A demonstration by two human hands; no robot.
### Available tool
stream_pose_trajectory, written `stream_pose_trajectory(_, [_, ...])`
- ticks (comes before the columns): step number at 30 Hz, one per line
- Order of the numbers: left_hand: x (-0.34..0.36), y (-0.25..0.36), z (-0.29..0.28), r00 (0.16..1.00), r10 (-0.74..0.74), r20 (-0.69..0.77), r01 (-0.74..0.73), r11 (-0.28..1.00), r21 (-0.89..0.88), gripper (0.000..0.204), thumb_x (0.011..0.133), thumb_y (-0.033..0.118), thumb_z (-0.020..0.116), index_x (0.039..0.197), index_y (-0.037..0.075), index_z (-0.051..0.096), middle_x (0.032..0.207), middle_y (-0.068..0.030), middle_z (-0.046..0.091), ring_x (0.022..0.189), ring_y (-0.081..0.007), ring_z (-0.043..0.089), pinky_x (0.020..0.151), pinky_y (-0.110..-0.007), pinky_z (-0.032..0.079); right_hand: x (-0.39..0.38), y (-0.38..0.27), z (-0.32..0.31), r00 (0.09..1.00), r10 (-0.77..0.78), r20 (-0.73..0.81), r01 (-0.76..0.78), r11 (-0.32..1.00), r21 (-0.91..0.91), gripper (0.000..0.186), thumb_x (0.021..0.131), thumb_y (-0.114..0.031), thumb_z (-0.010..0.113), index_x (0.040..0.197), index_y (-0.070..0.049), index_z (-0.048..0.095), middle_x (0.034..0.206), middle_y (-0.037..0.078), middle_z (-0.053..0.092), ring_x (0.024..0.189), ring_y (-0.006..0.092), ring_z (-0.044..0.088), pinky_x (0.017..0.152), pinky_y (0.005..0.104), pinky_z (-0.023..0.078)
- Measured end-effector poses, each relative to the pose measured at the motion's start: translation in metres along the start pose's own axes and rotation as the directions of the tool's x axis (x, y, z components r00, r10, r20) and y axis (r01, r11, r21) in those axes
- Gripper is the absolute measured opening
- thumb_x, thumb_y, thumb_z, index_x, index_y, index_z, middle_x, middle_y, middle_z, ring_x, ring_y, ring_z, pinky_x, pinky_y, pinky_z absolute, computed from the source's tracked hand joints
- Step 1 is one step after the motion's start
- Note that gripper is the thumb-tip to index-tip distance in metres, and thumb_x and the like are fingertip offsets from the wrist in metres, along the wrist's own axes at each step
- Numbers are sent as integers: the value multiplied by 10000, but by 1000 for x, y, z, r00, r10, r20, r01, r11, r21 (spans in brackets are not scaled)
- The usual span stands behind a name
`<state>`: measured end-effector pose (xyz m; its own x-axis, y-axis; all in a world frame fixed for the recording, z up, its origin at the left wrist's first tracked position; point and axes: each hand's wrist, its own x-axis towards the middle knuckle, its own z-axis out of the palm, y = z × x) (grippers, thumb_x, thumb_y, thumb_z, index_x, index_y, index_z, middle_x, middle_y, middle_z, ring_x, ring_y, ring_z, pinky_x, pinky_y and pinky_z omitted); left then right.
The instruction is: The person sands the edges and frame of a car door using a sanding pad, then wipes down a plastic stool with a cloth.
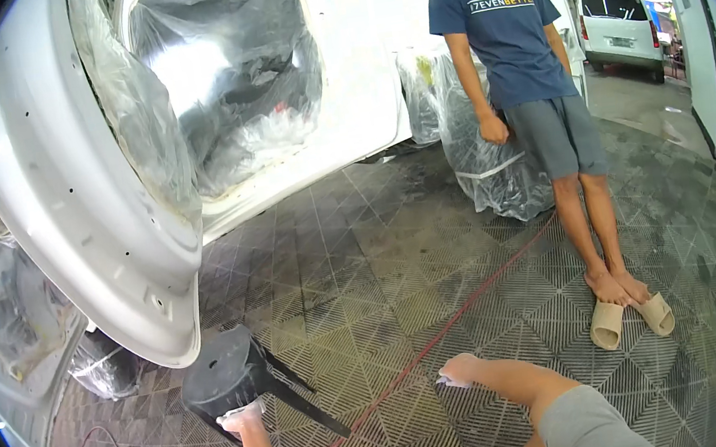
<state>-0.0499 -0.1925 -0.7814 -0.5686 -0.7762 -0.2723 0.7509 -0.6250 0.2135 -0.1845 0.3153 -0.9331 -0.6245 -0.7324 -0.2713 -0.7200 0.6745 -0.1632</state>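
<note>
My left hand point(243, 415), whitened over the fingers, grips the edge of a black plastic stool point(228, 364). The stool is tilted, its seat toward the left and its legs pointing down to the right. Out over the floor at the centre right is my right hand point(458, 370), with white residue on its fingers. Its fingers look loosely apart, and I see no object in them. A white vehicle door point(98, 220) hangs just beyond the stool, its lower edge close to the seat.
Clear plastic film point(243, 86) covers the white vehicle's doorway. A wrapped wheel point(493, 162) stands near a person point(500, 36) in sandals at the right. A red hose point(443, 329) crosses the patterned floor point(363, 267). A white van point(618, 26) is parked far behind.
</note>
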Motion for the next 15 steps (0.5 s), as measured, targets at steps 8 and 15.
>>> stream_pose_trajectory(8, [-38, -32, 43, 993, 15, -113, 1, 990, 143, 722, 989, 519, 230, 1543, 57, 252, 1621, -124, 229, 1492, -321, 211, 1217, -485, 107, 0, 3, -7, 998, 9, -67, -9, 1000, 4, 220, 896, -316, 616, 986, -122, 668, 871, 93, 710, 849, 300, 692, 697, 458, 537])
stream_pose_trajectory(15, [-148, -83, 86, 985, -154, -84, 174, 914, 367, 729, 978, 571, 241, 1533, 101, 289, 1604, -106, 261, 1461, -361, 267, 1176, -596, 179, -14, 8, -15, 994, 59, -95, -56, 998, 28, 236, 903, -326, 607, 991, -117, 674, 894, 99, 715, 864, 299, 693, 717, 472, 539])
